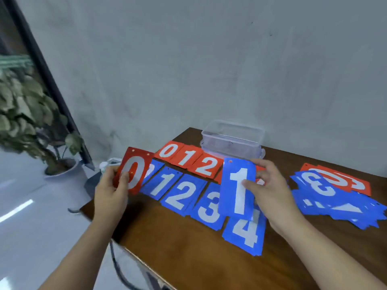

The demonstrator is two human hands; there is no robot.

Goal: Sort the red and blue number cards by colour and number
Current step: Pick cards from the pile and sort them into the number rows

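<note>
Over a brown counter [188, 248], the left hand [111, 191] grips a red 0 card [134, 170] in curled fingers [125, 178], at the counter's left edge. The right hand [270, 189] pinches a blue 1 card [238, 187] above a blue row [182, 195] showing 1, 2, 3, 4. Behind lies a red row [186, 158]: 0, 1, 2. To the right is a jumbled pile [339, 201] of both colours. Farthest back stands a clear plastic box [232, 139].

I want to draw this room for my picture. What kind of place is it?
Probably a plain indoor room, maybe an office or home. A wooden table stands by a bare grey wall, a potted plant sits on the floor, and a clear plastic box rests on the table.
</note>
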